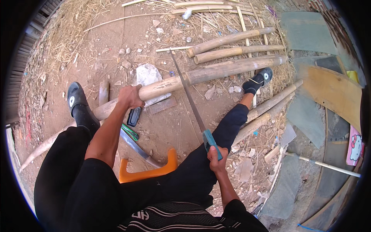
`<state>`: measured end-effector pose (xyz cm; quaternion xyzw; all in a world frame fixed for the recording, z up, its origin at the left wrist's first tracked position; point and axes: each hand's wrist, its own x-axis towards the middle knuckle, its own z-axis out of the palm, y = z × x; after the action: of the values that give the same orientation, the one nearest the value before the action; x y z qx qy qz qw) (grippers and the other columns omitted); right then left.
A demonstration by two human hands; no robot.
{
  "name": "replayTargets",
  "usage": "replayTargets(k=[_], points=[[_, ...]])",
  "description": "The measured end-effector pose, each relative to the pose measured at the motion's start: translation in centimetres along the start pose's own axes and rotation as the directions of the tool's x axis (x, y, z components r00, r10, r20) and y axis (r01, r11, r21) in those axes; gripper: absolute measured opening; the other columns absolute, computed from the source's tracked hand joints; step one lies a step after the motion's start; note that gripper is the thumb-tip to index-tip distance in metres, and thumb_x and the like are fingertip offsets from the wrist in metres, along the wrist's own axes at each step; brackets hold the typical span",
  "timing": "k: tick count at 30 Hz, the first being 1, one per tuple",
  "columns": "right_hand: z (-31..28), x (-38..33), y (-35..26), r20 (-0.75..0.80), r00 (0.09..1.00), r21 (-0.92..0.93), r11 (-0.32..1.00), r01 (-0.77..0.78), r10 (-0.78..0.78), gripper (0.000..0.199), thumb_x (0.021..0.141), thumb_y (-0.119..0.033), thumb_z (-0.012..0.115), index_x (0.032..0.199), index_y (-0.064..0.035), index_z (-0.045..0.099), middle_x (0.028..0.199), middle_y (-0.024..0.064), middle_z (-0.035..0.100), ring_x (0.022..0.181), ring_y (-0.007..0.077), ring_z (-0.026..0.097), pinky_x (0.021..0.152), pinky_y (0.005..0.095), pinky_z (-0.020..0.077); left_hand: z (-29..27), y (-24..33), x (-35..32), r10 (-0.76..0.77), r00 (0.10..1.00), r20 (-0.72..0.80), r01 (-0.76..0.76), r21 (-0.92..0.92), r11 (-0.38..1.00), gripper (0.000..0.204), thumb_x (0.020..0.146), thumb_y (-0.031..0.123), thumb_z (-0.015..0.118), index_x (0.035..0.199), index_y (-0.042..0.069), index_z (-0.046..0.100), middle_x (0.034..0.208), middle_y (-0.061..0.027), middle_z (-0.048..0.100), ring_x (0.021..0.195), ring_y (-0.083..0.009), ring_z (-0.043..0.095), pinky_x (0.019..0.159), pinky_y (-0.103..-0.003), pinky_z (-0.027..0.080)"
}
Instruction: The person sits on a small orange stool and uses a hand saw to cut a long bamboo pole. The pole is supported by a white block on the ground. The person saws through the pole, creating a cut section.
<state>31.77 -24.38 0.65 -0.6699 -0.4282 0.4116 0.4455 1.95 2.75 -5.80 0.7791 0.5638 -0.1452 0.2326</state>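
Observation:
My right hand (217, 159) is closed around the teal handle of a hand saw (193, 106). The long narrow blade slants up and left across a thick bamboo pole (232, 69), and I cannot tell how deep it sits. Left of the blade, my left hand (130, 96) is wrapped over the pole. That pole runs from the lower left, past my left foot, to the right, where my right foot is beside it. A white stone (148, 74) lies right behind the pole near my left hand.
Between my legs lie a machete (137, 147), a green-handled tool (130, 132), a black case-like object (134, 116) and an orange plastic piece (148, 170). More bamboo poles (235, 40) lie at the back and right (266, 112). Boards (328, 91) and sheets cover the right side.

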Motion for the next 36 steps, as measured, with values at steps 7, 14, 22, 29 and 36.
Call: replayTargets(k=[7, 14, 22, 29, 36], points=[[7.5, 8.1, -1.8, -0.075, 0.996, -0.121, 0.992, 0.046, -0.055, 0.046, 0.098, -0.029, 0.058, 0.062, -0.0016, 0.048, 0.054, 0.0025, 0.036, 0.054, 0.0075, 0.035, 0.048, 0.0341, 0.0294, -0.3, -3.1, 1.0, 0.004, 1.000, 0.029, -0.003, -0.042, 0.999, 0.067, 0.053, 0.043, 0.077, 0.114, 0.015, 0.069, 0.097, -0.0176, 0.073, 0.092, -0.0355, 0.070, 0.083, -0.044, 0.056], [2.7, 4.0, 0.7, -0.029, 0.992, -0.067, 0.990, 0.121, -0.123, 0.042, 0.097, -0.023, 0.056, 0.062, -0.0013, 0.049, 0.050, 0.0046, 0.040, 0.047, 0.0112, 0.043, 0.047, 0.0333, 0.0320, -0.1, -0.2, 1.6, 0.027, 1.000, 0.003, -0.027, -0.076, 0.997, 0.061, 0.056, 0.041, 0.079, 0.111, 0.014, 0.072, 0.099, -0.0167, 0.073, 0.094, -0.0343, 0.070, 0.086, -0.043, 0.056], [0.3, 9.2, -2.7, -0.054, 0.994, 0.001, 0.995, 0.098, -0.097, 0.048, 0.099, -0.032, 0.060, 0.062, -0.0043, 0.047, 0.052, 0.0010, 0.043, 0.047, 0.0089, 0.041, 0.046, 0.0298, 0.0316, -2.0, 3.1, 0.3, 0.009, 0.998, 0.056, -0.006, -0.045, 0.999, 0.064, 0.055, 0.041, 0.081, 0.112, 0.014, 0.071, 0.101, -0.0167, 0.073, 0.096, -0.0347, 0.070, 0.087, -0.043, 0.055], [-6.8, -1.1, -10.4, -0.168, 0.986, 0.318, 0.947, 0.041, 0.014, 0.035, 0.097, -0.027, 0.061, 0.079, 0.0027, 0.058, 0.057, -0.0014, 0.046, 0.050, 0.0043, 0.040, 0.045, 0.0227, 0.0311, -4.3, 2.3, 2.3, 0.019, 0.999, -0.032, -0.021, -0.055, 0.998, 0.065, 0.056, 0.042, 0.079, 0.112, 0.012, 0.070, 0.100, -0.0182, 0.073, 0.096, -0.0357, 0.070, 0.086, -0.044, 0.055], [-11.9, -7.0, -5.0, -0.346, 0.938, -0.097, 0.993, -0.072, 0.034, 0.038, 0.091, -0.033, 0.067, 0.072, -0.0003, 0.058, 0.055, 0.0011, 0.049, 0.048, 0.0102, 0.047, 0.046, 0.0288, 0.0355, -1.9, 6.9, 2.6, -0.002, 0.994, -0.112, 0.002, -0.003, 1.000, 0.059, 0.059, 0.039, 0.077, 0.109, 0.010, 0.067, 0.093, -0.0212, 0.072, 0.091, -0.0367, 0.070, 0.081, -0.046, 0.056]])
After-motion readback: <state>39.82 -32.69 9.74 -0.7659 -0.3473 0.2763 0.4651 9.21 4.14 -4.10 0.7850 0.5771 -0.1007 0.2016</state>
